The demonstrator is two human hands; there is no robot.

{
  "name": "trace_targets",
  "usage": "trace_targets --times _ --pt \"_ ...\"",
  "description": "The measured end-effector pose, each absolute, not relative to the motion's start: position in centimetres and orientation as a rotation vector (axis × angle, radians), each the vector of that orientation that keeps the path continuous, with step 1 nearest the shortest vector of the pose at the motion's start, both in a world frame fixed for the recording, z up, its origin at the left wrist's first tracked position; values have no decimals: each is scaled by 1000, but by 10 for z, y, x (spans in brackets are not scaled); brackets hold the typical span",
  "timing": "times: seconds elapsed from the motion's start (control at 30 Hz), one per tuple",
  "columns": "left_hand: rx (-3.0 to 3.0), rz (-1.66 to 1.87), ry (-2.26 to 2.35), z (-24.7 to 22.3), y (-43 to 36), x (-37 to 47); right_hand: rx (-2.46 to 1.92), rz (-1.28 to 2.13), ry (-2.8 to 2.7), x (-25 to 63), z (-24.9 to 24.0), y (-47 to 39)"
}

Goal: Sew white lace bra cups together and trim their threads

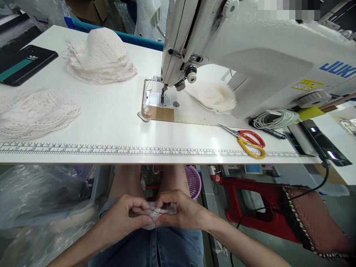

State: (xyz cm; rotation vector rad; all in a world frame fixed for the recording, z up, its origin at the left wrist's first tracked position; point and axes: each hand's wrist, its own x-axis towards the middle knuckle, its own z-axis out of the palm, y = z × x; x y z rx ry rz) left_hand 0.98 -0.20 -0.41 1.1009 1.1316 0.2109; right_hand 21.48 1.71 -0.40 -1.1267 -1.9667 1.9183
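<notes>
Above my lap, my left hand [132, 214] and my right hand [178, 209] pinch a small piece of white lace fabric [155, 214] between thumbs and fingers. The fingers of both hands partly cover the piece. Beyond them on the white table stands a sewing machine [244, 48], its presser foot [162, 97] over the metal plate. Cream fabric pieces [215, 97] lie under the machine's arm. To the left are a stack of white gathered fabric pieces [101, 55] and a flatter stack of lace-edged pieces [36, 113].
Scissors [249, 142] with red and yellow handles lie near the table's front edge, by a printed ruler strip [125, 150]. A black phone [26, 65] rests at the far left. Coiled white cord [275, 119] sits at right. Below stand a red stool [258, 207] and a purple basket [194, 181].
</notes>
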Motion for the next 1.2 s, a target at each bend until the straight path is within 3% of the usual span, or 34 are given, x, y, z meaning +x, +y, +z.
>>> trace_targets --times 0.57,1.2 --pt "1119 192 1199 -1 -6 13 -1111 1862 -2016 216 1 16" --pt "1085 66 1039 6 -2 0 -1174 2215 -1577 220 -13 16"
